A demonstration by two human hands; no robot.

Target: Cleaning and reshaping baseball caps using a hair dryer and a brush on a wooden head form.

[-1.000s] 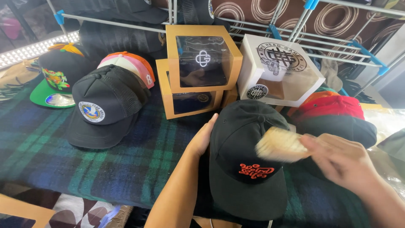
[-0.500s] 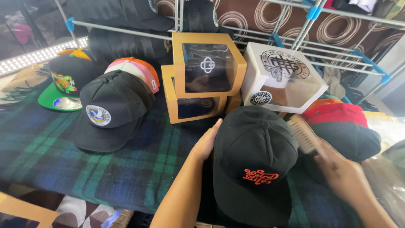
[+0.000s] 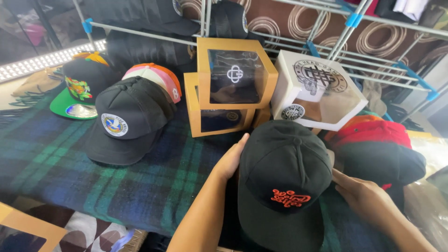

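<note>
At the far left a black cap with a green brim (image 3: 77, 91) lies on the plaid blanket (image 3: 56, 158) that covers the tabletop. Next to it sits a pink and orange cap (image 3: 158, 79), partly behind a black mesh-backed cap with a round white patch (image 3: 123, 121). Further right, two tan window boxes (image 3: 228, 88) are stacked, and a white window box (image 3: 317, 91) leans just beside them.

The black cap (image 3: 282, 182) stands in the foreground, near the blanket's front edge, brim toward the camera. It is plain black cloth with a button on top, seamed panels and orange-red stitched lettering low on the front.

The left hand (image 3: 231, 158) comes up from below, forearm slanting, and is pressed flat against the cap's left side, fingers loosely spread along the crown. The right hand (image 3: 361, 196) reaches in from the lower right, fingertips touching the cap's right side; whether it holds anything I cannot tell.

Behind the right hand lie a red cap (image 3: 373, 133) and a dark cap (image 3: 387, 163).
</note>
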